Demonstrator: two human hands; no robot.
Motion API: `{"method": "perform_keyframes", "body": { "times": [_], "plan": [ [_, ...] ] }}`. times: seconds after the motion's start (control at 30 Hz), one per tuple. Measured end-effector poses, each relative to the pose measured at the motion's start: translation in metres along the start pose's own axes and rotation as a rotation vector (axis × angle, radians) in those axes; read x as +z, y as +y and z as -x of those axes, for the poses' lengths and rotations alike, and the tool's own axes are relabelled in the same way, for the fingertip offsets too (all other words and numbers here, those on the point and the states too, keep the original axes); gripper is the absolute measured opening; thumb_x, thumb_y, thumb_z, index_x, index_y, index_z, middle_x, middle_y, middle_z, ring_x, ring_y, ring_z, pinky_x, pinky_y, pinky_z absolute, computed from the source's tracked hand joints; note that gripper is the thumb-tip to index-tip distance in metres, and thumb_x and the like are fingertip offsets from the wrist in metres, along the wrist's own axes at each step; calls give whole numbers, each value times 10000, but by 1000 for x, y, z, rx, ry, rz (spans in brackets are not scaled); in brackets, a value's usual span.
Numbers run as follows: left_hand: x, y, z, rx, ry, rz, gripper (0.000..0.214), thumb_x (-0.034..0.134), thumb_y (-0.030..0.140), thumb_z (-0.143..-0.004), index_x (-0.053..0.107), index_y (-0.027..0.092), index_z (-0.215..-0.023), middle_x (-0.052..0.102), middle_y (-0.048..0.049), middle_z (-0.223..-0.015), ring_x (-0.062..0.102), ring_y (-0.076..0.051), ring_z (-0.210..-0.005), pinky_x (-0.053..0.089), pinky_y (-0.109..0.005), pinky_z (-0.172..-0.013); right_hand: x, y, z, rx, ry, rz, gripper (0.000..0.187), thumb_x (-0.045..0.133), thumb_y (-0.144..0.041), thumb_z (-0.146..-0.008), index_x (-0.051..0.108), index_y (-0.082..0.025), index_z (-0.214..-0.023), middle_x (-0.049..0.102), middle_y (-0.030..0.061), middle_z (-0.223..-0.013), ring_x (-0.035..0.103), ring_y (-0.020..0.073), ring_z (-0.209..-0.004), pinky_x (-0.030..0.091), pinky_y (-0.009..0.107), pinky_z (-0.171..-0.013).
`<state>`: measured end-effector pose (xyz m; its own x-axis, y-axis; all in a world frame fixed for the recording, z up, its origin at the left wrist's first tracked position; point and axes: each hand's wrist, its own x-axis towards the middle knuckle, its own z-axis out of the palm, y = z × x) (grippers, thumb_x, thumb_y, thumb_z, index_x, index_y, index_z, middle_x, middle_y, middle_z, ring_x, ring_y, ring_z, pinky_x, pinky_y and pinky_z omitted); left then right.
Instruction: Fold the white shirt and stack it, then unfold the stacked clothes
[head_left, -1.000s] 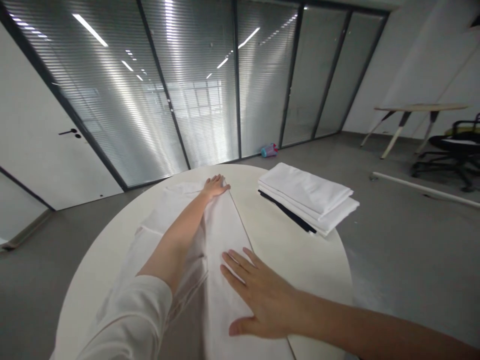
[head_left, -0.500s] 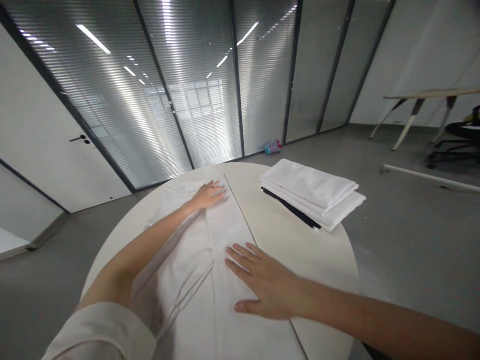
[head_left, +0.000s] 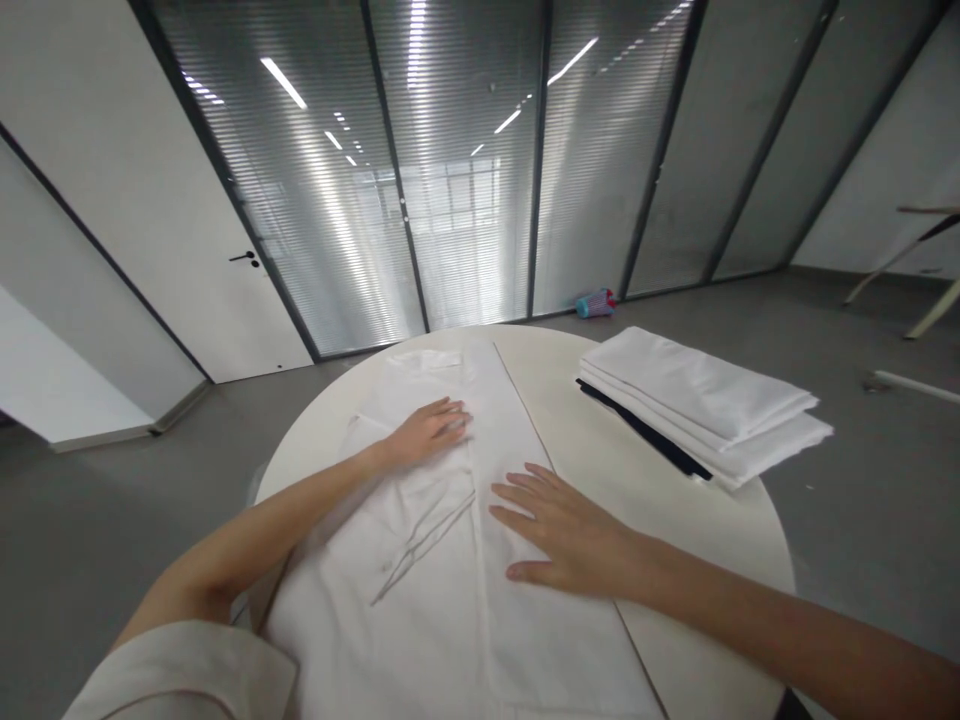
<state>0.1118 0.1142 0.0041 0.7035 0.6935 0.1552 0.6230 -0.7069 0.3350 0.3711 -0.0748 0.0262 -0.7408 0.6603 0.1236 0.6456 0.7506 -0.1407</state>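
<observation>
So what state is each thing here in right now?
White cloth: spread flat on the round table, creased.
Left hand: flat on the cloth.
Right hand: flat, fingers spread.
Stack of white cloths: folded.
Dark cloth: edge showing under the stack.
Door: shut.

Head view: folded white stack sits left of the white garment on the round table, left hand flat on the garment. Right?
No, the side is wrong. The head view shows the folded white stack to the right of the white garment on the round table, left hand flat on the garment.
</observation>
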Motion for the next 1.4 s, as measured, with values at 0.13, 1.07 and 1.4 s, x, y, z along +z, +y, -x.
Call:
{"method": "perform_keyframes", "body": {
  "times": [0.13,1.07,1.4],
  "plan": [
    [-40,-61,22,-416,293,51,323,646,334,-852,700,211,-1147,608,-108,-1316,505,-297,-1302,345,-394,-1147,-18,-25,-46,-322,48,73,297,537,-361,-1005,654,-163,-1192,696,90,-1159,612,208,-1068,433,371,-949],
    [-73,-125,60,-886,240,846,266,875,231,-537,673,139,-683,571,16,-532,499,-99,-463,388,-211,-445,24,-165,-222,-964,-62,314,324,470,-91,-962,707,-252,-1113,706,26,-1197,632,234,-1075,452,408,-929],
    [-76,-124,55,-879,313,931,303,882,301,-603,651,134,-707,577,11,-567,481,-80,-465,395,-190,-447,-5,-144,-191,-988,160,226,268,445,-128,-1012,688,-226,-1068,710,20,-1093,602,177,-978,427,309,-817]
  ]
}}
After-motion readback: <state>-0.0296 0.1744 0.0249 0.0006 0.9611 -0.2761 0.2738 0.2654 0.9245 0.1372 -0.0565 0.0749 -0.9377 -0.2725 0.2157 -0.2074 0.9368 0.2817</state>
